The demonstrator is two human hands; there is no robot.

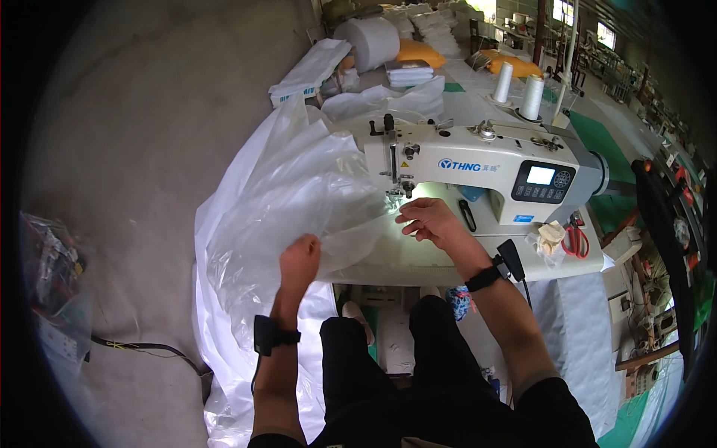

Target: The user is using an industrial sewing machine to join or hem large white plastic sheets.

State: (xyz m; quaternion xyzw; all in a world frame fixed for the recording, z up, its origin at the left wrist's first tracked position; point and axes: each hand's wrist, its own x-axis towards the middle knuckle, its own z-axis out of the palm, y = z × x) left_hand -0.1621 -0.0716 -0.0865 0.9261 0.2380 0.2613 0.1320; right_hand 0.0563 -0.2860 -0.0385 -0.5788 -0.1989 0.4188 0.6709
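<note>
Workshop table (407,265): industrial sewing machine (455,145); left hand (301,260), clenched, by plastic sheeting (254,213) left of machine; right hand (437,222), grip untellable, beside presser foot (394,200). Advisable: sheeting flat, fingers (411,216) clear.

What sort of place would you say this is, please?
It looks like a sewing workshop: there is a white sewing machine, white thread cones behind it, and a large translucent sheet spread to its left.

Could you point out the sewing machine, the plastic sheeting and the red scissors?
Sewing machine (493,173): head view, its white body.
Plastic sheeting (280,201): head view, its folds.
Red scissors (576,237): head view, the handles.
</note>
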